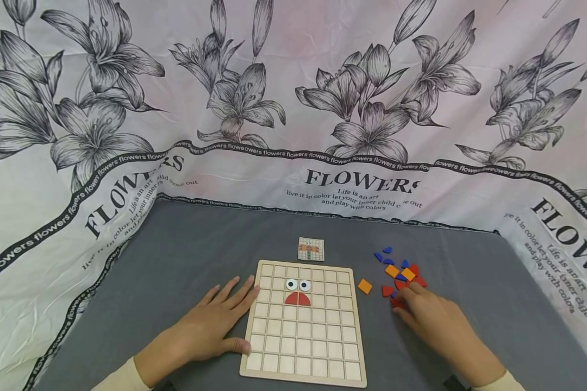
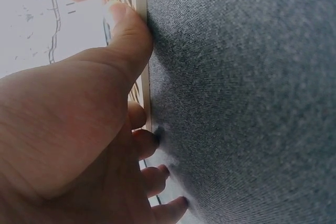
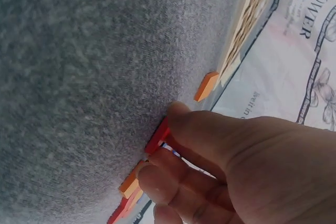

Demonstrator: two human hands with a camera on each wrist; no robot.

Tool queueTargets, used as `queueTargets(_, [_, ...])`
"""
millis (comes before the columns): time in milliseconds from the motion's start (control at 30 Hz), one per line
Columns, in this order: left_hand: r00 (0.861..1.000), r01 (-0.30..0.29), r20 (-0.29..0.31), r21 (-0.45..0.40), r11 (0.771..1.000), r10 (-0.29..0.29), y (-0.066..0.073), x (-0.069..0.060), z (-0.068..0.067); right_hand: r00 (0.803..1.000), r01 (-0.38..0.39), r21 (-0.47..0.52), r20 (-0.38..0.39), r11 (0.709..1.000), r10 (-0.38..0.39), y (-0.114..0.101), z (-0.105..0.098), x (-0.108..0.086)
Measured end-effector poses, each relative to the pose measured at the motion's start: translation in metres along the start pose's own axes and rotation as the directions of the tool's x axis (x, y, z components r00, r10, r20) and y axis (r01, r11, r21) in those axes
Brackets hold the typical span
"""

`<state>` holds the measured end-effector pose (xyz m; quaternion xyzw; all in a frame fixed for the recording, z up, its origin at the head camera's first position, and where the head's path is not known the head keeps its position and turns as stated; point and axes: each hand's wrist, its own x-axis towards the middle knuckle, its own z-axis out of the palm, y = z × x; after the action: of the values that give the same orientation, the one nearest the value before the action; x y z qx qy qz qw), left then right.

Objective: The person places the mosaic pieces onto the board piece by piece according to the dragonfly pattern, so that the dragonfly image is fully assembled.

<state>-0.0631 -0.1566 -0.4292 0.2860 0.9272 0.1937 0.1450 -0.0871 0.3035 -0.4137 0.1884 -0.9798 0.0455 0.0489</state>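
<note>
A wooden grid board [image 1: 303, 342] lies flat, bearing two googly-eye pieces [image 1: 298, 284] above two red quarter-round pieces [image 1: 298, 298]. With fingers spread, my left hand [image 1: 207, 328] rests at the board's left side; the thumb [image 2: 126, 24] touches its edge and the other fingertips reach the cloth and the upper left edge. To the right of the board, my right hand [image 1: 432, 315] is down at a loose pile of coloured pieces. Its thumb and a finger pinch a red piece [image 3: 158, 137] low over the cloth; the piece's full shape is hidden.
Blue pieces [image 1: 387, 250], orange squares [image 1: 392, 271] and red pieces [image 1: 387, 291] lie scattered near the right hand. One orange square [image 1: 364, 286] sits apart, beside the board. A small pattern card [image 1: 311, 249] lies behind the board. Flower-printed cloth [image 1: 293, 179] borders the grey tabletop [image 1: 215, 233].
</note>
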Motion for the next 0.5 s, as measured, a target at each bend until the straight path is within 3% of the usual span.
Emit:
queueTargets(133, [1.000, -0.017, -0.025, 0.009, 1.000, 0.017, -0.0038, 0.0010, 0.0050, 1.000, -0.010, 0.014, -0.003, 1.000, 0.010, 0.0018, 0.0017, 0.0017])
queueTargets(500, [1.000, -0.023, -0.018, 0.009, 1.000, 0.023, -0.0005, -0.0008, 0.0019, 0.996, -0.056, 0.105, 0.073, 0.993, 0.048, 0.0025, -0.0008, -0.0010])
